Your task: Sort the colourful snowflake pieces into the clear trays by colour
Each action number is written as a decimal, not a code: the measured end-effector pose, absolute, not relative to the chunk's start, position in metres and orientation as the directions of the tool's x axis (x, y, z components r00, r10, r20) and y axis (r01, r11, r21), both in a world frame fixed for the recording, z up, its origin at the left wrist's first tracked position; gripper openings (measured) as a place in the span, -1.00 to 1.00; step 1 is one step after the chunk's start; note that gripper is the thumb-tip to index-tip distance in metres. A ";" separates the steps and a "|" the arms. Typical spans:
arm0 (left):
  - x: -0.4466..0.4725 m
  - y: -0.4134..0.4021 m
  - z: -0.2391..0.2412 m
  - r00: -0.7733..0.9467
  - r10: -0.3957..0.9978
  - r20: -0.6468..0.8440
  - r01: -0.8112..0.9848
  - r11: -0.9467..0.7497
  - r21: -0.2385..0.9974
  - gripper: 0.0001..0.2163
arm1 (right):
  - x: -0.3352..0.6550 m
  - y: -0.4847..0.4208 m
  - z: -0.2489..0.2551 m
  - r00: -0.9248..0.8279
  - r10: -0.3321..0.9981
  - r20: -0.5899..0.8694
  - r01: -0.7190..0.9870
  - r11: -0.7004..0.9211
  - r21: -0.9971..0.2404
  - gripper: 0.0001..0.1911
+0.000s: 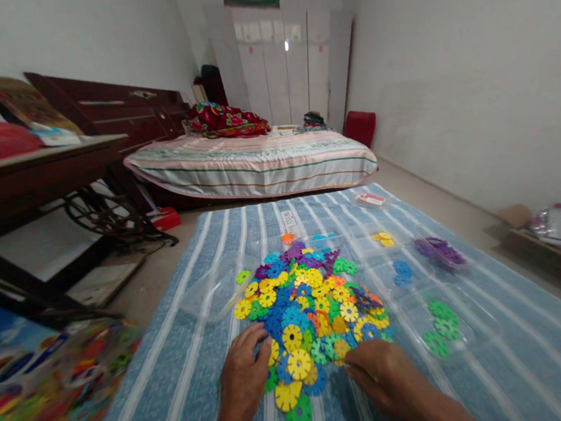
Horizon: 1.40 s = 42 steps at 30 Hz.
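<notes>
A heap of flower-shaped plastic interlocking discs in yellow, blue, green, orange and purple lies on the striped cloth. My left hand rests at the heap's left edge, thumb apart from the fingers, touching discs there. At the near right side, my right hand is closed with its fingertips pressed together, beside a yellow disc. A small yellowish bit shows under its fingers, too blurred to name. Clear containers on the right hold sorted discs: green discs, blue discs, purple discs and yellow discs.
The blue striped cloth covers the surface under the heap. A clear plastic container stands left of the heap. Beyond are a bed and a sewing-machine table. A bag of colourful pieces sits at lower left.
</notes>
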State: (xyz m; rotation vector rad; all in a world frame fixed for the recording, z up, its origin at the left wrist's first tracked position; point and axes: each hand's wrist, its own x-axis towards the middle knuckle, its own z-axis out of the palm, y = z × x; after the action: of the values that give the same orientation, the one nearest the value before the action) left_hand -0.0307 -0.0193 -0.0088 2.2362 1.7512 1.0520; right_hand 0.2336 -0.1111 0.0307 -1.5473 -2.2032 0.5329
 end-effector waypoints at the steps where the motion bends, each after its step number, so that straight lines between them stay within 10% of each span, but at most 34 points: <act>1: -0.031 -0.019 -0.009 0.087 0.894 0.440 0.812 -0.320 0.489 -0.77 | 0.233 -0.112 0.030 -0.314 0.942 0.118 0.802 0.329 -0.498 -0.77; 30: -0.028 -0.019 -0.011 0.087 0.897 0.432 0.806 -0.318 0.499 -0.76 | 0.244 -0.111 0.016 -0.275 0.877 0.393 0.812 0.431 -0.393 -0.74; 42: -0.023 -0.029 -0.005 -0.006 0.818 0.576 0.788 -0.350 0.506 -0.82 | 0.245 0.088 0.093 -0.108 0.988 0.108 0.981 0.089 0.172 -0.72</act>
State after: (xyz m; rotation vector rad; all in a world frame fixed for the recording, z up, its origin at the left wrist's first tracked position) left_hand -0.0233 -0.0293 -0.0055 2.1900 1.7702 1.3128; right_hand 0.2451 0.0875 0.0928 -2.1215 -2.3439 -0.3194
